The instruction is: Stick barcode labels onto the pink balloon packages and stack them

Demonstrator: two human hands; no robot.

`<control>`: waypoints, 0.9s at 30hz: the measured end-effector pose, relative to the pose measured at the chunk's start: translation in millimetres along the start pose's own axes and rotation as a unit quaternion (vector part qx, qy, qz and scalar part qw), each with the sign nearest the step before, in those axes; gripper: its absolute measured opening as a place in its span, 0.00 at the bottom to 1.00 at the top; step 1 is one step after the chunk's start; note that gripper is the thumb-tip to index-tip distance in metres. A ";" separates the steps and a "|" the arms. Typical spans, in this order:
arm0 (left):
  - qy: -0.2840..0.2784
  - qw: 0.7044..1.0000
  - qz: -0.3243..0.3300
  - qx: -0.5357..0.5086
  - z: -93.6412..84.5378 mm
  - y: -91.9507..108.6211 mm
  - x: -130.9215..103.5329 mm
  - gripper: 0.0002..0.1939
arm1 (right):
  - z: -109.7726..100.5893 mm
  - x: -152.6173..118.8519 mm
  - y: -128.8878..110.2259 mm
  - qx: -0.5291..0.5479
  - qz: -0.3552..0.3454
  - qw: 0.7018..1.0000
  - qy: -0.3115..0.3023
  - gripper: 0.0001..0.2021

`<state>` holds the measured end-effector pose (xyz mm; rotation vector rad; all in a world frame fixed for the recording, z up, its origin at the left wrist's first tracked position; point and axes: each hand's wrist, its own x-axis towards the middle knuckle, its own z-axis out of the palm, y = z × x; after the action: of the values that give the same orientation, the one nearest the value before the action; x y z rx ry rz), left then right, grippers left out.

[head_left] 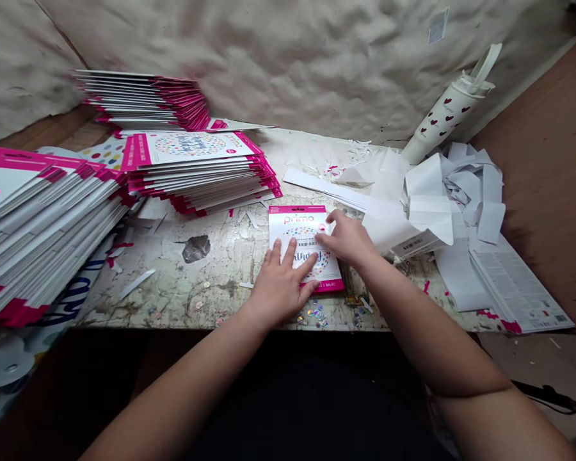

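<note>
A pink-and-white balloon packet (281,224), printed with dotted "birthday" artwork, lies flat at the middle of the worktable. My left hand (281,282) rests on its lower part, fingers spread. At the packet's right edge is my right hand (348,238), thumb and bent index finger apart, with the thumb tip touching the right end of a barcode label (307,243). That label sits across the packet's face, partly covered by my fingers. Beside my right hand, a loose strip of white label paper (388,224) curls up, with another barcode near its end.
Stacks of similar packets stand at left (52,211), centre left (206,179) and back left (139,99). A heap of label backing paper (461,192) lies at right, beside a leaning white tumbler (444,118) with hearts. Paper scraps and confetti (319,315) litter the worn tabletop (173,288).
</note>
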<state>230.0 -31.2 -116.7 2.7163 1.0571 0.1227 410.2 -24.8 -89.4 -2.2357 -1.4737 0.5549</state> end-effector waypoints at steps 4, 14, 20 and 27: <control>-0.021 1.000 0.014 -0.014 -0.1 0.1 -0.6 0.29 | 7.8 -28.5 -5.7 -0.137 -0.169 0.976 -0.018 0.22; 0.040 0.984 -0.168 -0.047 -9.4 -26.8 -5.7 0.35 | 15.8 -45.8 45.4 -0.084 -0.040 0.995 -0.044 0.36; 0.122 0.931 -0.112 -0.325 -7.6 -24.9 -13.0 0.40 | 13.8 -53.8 36.2 0.328 -0.081 0.940 0.034 0.32; 0.115 0.877 0.031 -0.465 -16.2 -34.5 -9.4 0.22 | -4.6 -66.3 58.2 0.350 -0.121 0.927 -0.061 0.14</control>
<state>197.8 -10.0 -109.1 1.8640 0.6817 0.7639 433.1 -107.7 -109.6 -1.4662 -1.3035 0.9679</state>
